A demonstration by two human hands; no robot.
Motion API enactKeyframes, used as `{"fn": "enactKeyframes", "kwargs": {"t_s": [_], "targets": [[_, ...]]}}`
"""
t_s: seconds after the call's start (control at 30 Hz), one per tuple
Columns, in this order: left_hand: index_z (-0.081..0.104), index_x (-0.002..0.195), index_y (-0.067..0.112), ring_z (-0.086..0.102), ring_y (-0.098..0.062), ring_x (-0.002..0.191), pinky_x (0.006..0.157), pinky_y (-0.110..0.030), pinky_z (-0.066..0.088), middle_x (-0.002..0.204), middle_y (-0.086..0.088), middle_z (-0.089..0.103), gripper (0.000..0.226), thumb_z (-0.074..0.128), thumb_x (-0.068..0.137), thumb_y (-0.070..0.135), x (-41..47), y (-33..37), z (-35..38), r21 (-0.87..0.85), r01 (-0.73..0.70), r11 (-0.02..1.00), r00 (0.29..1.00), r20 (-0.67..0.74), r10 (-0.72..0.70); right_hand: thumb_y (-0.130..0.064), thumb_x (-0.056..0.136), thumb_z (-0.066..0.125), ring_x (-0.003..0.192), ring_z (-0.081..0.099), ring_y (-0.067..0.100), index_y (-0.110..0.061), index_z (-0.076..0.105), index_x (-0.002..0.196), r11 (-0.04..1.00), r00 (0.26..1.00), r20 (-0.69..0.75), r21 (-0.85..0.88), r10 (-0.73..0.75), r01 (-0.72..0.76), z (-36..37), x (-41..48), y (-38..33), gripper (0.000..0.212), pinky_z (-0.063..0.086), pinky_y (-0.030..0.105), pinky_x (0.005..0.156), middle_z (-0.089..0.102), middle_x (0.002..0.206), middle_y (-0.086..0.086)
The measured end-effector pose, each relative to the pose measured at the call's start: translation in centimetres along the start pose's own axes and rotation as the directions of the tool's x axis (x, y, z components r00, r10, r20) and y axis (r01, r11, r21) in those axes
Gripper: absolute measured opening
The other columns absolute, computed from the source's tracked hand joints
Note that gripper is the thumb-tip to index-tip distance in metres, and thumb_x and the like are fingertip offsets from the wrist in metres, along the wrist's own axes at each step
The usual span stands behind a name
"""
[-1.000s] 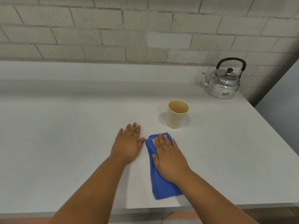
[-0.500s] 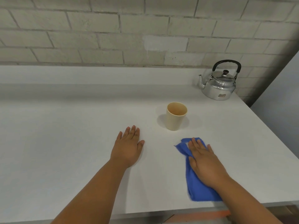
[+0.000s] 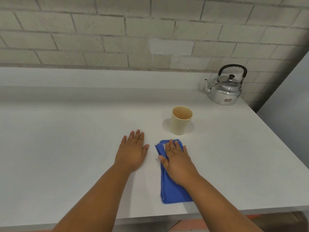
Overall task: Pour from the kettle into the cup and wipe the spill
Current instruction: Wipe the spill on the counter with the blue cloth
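A silver kettle (image 3: 224, 91) with a black handle stands at the back right of the white counter (image 3: 66, 139), spout pointing left. A beige cup (image 3: 181, 120) stands upright in front of it, nearer the middle. A folded blue cloth (image 3: 172, 191) lies lengthwise on the counter in front of the cup. My right hand (image 3: 177, 163) lies flat on the cloth's far half, pressing it down, fingers toward the cup. My left hand (image 3: 133, 151) rests flat on the bare counter just left of the cloth, fingers apart, holding nothing.
A pale brick wall (image 3: 117, 39) backs the counter behind a raised ledge. The counter's right edge runs diagonally past the kettle, with a grey panel (image 3: 291, 106) beyond it. The front edge lies just under my forearms.
My right hand slid the blue cloth right and then back left, ending next to my left hand in front of the cup. The left hand, cup and kettle stayed put.
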State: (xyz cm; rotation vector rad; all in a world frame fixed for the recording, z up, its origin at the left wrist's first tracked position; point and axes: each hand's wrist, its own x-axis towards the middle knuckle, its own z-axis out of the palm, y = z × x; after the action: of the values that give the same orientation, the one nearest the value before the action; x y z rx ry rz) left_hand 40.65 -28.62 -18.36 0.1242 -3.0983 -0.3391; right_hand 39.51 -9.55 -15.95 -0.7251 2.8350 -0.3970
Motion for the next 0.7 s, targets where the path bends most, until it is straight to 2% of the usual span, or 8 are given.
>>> {"fn": "enactKeyframes", "kwargs": {"t_s": [0.1, 0.2, 0.27, 0.33, 0.4, 0.5, 0.6, 0.7], "targets": [[0.007, 0.147, 0.016, 0.003, -0.022, 0.144, 0.116, -0.038, 0.003, 0.158, -0.005, 0.007, 0.057, 0.021, 0.099, 0.042, -0.3, 0.3, -0.7, -0.098, -0.009, 0.995, 1.0, -0.011, 0.008, -0.045, 0.097, 0.023, 0.144, 0.007, 0.019, -0.012, 0.014, 0.145, 0.993, 1.0, 0.008, 0.121, 0.014, -0.015, -2.1, 0.3, 1.0, 0.059, 0.004, 0.036, 0.116, 0.013, 0.157, 0.006], [0.036, 0.139, 0.013, 0.027, -0.025, 0.137, 0.112, -0.035, 0.022, 0.149, -0.009, 0.035, 0.047, 0.04, 0.097, 0.034, -2.0, 1.5, -2.5, -0.286, -0.037, 0.958, 0.988, -0.157, -0.009, -0.025, 0.097, 0.034, 0.132, 0.038, 0.026, -0.011, 0.037, 0.137, 0.998, 1.0, -0.027, 0.059, -0.016, 0.017, -4.8, 1.1, 1.6, 0.042, 0.029, 0.034, 0.108, 0.041, 0.145, 0.007], [0.058, 0.113, 0.013, 0.052, -0.027, 0.109, 0.094, -0.035, 0.041, 0.118, -0.008, 0.059, 0.027, 0.053, 0.091, 0.028, -4.0, 3.4, -3.8, -0.328, -0.13, 0.936, 0.961, -0.275, 0.037, -0.011, 0.091, 0.04, 0.119, 0.051, 0.028, -0.01, 0.05, 0.124, 0.998, 0.997, 0.029, -0.021, -0.067, 0.067, -6.1, 2.1, 1.1, 0.034, 0.041, 0.035, 0.098, 0.055, 0.129, 0.008], [0.061, 0.088, 0.016, 0.053, -0.021, 0.084, 0.076, -0.035, 0.045, 0.091, -0.003, 0.062, 0.013, 0.055, 0.086, 0.028, -6.5, 5.9, -4.6, -0.33, -0.249, 0.911, 0.95, -0.264, 0.164, -0.009, 0.09, 0.043, 0.117, 0.051, 0.029, -0.009, 0.048, 0.126, 0.99, 0.984, 0.154, -0.091, -0.093, 0.108, -6.7, 2.9, 0.6, 0.037, 0.041, 0.038, 0.098, 0.053, 0.13, 0.01], [0.059, 0.079, 0.017, 0.05, -0.019, 0.075, 0.067, -0.033, 0.044, 0.08, -0.001, 0.061, 0.017, 0.053, 0.083, 0.031, -8.7, 8.4, -4.5, -0.311, -0.382, 0.871, 0.922, -0.191, 0.336, -0.013, 0.091, 0.044, 0.112, 0.053, 0.028, -0.01, 0.047, 0.126, 0.98, 0.962, 0.254, -0.142, -0.101, 0.14, -6.9, 3.4, 0.3, 0.035, 0.042, 0.039, 0.097, 0.054, 0.128, 0.01], [0.065, 0.092, 0.013, 0.053, -0.021, 0.081, 0.07, -0.034, 0.048, 0.089, -0.005, 0.063, 0.027, 0.052, 0.084, 0.034, -10.3, 10.6, -3.4, -0.223, -0.515, 0.828, 0.855, -0.068, 0.514, -0.015, 0.094, 0.04, 0.1, 0.057, 0.025, -0.012, 0.049, 0.122, 0.971, 0.951, 0.294, -0.185, -0.094, 0.153, -6.5, 3.7, 0.3, 0.03, 0.046, 0.038, 0.092, 0.058, 0.116, 0.009], [0.064, 0.104, 0.011, 0.052, -0.022, 0.091, 0.076, -0.036, 0.049, 0.101, -0.005, 0.062, 0.033, 0.054, 0.083, 0.035, -10.2, 11.1, -2.7, -0.167, -0.523, 0.836, 0.843, 0.046, 0.537, -0.012, 0.091, 0.043, 0.08, 0.05, 0.02, -0.01, 0.05, 0.114, 0.956, 0.953, 0.288, -0.239, -0.095, 0.167, -6.1, 4.0, 0.3, 0.024, 0.046, 0.033, 0.078, 0.054, 0.101, 0.008], [0.065, 0.107, 0.008, 0.054, -0.026, 0.092, 0.075, -0.037, 0.049, 0.103, -0.01, 0.063, 0.028, 0.05, 0.086, 0.017, -9.9, 11.1, -2.1, -0.134, -0.527, 0.839, 0.84, 0.068, 0.538, -0.011, 0.088, 0.045, 0.081, 0.053, 0.024, -0.01, 0.05, 0.112, 0.946, 0.957, 0.275, -0.276, -0.089, 0.168, -5.9, 4.2, 0.3, 0.024, 0.044, 0.033, 0.071, 0.052, 0.106, 0.011]]}}
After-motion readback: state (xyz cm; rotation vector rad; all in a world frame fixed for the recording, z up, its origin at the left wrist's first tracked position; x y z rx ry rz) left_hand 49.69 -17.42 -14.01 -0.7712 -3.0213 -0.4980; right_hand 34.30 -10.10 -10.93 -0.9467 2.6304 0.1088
